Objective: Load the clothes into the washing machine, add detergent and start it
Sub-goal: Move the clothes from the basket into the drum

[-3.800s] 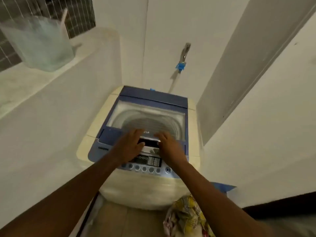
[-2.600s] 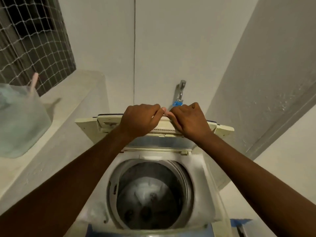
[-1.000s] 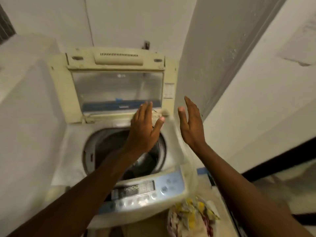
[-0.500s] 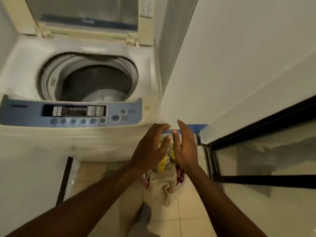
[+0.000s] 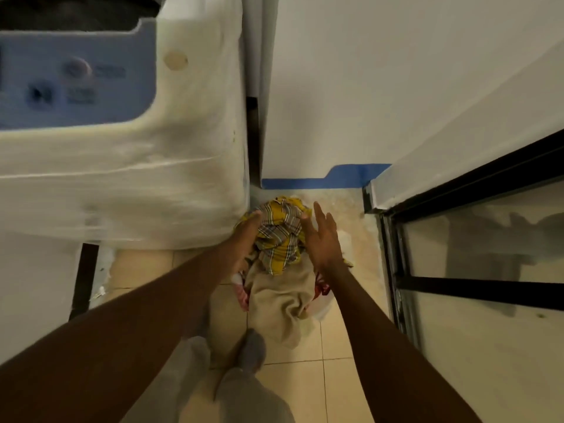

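One pile of clothes (image 5: 279,239) lies lengthwise from the washing machine (image 5: 122,178) toward the person; left hand (image 5: 247,236) and right hand (image 5: 322,239) flank it, fingers spread, grasping nothing.

The washing machine (image 5: 122,166) is blurred and cut off at top and left, its button labels unreadable

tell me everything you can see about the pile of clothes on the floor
The pile of clothes is a crumpled heap on the tiled floor, beside the washing machine. A yellow plaid garment lies on top, a beige cloth spills toward the person's feet, and red and white bits show at the edges. The left hand touches its left side; the open right hand reaches alongside.
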